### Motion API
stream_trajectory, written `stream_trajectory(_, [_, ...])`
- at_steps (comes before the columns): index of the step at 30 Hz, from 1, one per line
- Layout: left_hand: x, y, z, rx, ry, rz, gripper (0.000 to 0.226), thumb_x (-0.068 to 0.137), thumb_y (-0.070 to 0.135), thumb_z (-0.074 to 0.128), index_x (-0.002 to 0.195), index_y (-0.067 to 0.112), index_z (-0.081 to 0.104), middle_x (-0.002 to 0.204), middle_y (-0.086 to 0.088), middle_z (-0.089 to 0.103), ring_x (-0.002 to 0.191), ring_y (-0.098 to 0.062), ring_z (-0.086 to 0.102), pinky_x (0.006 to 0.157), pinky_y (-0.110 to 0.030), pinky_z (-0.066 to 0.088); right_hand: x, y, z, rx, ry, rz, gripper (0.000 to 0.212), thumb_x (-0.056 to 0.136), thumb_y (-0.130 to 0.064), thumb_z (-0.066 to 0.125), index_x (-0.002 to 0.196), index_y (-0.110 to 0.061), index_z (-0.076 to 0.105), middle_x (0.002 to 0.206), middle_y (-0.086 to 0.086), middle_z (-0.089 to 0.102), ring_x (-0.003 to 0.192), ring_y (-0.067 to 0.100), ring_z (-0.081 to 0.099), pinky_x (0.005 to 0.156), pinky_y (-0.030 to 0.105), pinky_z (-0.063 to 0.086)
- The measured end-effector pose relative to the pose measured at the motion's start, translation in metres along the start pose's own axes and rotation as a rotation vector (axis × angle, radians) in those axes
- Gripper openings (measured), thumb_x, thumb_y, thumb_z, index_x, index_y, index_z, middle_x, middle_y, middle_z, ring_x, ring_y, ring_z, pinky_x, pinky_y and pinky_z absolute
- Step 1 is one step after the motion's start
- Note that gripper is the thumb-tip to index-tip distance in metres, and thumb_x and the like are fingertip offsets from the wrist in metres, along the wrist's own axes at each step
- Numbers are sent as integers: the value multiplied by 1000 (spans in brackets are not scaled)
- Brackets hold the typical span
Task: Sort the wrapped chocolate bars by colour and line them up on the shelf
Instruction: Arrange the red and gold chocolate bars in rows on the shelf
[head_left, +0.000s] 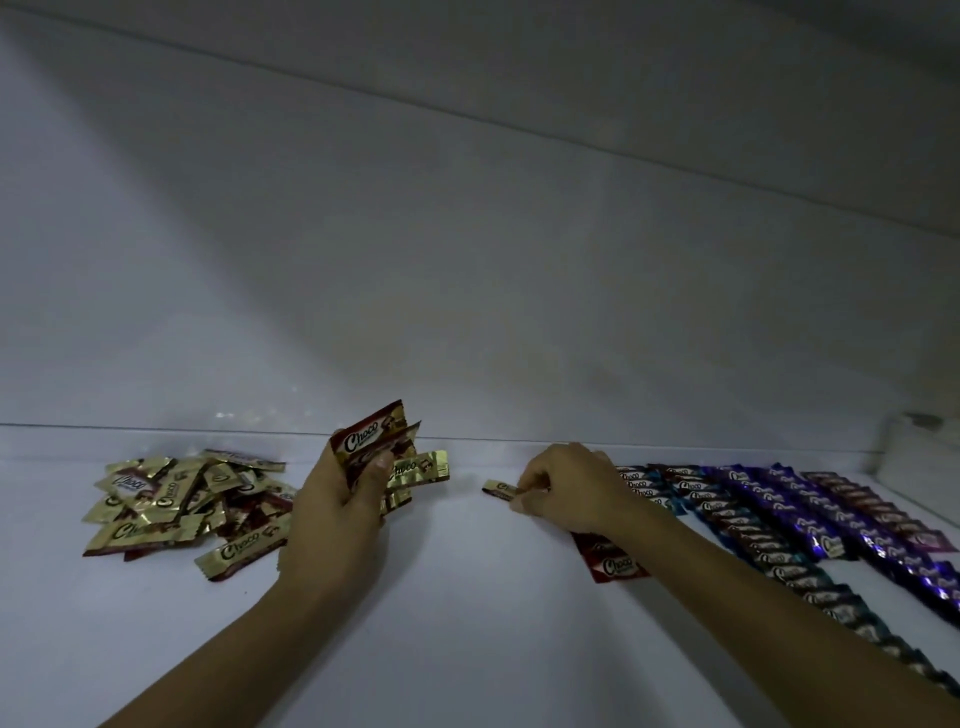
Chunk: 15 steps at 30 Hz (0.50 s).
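My left hand (340, 506) grips a small bunch of red and gold wrapped bars (387, 454), held upright above the shelf. A loose heap of gold and red bars (171, 506) lies to its left. My right hand (563, 488) pinches one gold bar (500, 489) low on the white shelf (467, 597). A short row of red bars (610, 564) shows under my right forearm. To the right run slanting rows of teal bars (779, 561) and purple bars (852, 530).
The shelf's white back wall (467, 286) rises just behind the bars. A pale upright divider (917, 457) stands at the far right end. Bare shelf surface lies between my two hands and toward the front edge.
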<state>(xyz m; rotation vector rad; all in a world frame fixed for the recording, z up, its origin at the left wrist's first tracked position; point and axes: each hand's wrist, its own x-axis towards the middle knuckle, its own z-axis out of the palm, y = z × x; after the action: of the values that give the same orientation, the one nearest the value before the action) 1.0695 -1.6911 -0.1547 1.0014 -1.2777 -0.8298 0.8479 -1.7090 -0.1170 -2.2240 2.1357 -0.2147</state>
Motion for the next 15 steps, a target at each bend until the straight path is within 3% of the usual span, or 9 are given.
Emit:
stream_trajectory(4, [2,-2,0,-20,12,-24,18,97,23,51,96,40,58,85,15,68,74,-5,61,61,-28,46,7,-3,-1,-66,46,-172,26,97,-27,46,97,-25,72,96,-8,62,100,15,49,92,34,27])
stream_trajectory(8, [6,-2,-2,-4,26,-32,17,97,22,51,96,38,57,86,15,66,75,-7,60,61,-28,45,15,-3,-9,172,-35,-232,15,91,-22,58,92,-23,74,75,-21,57,74,-5,50,89,28,34])
stream_trajectory(12, [10,-1,-6,-17,64,-29,16,97,22,51,94,37,56,86,12,66,75,-6,61,58,-25,43,14,-3,-6,196,155,-203,17,93,-14,56,98,-14,71,99,0,66,84,9,56,79,24,43])
stream_trajectory(15, [9,-1,-6,-13,67,-5,13,97,20,51,102,29,58,88,14,66,79,-3,62,60,-21,44,-4,-11,-2,110,170,-229,20,94,-23,51,99,-19,70,96,-2,66,92,16,58,82,29,43])
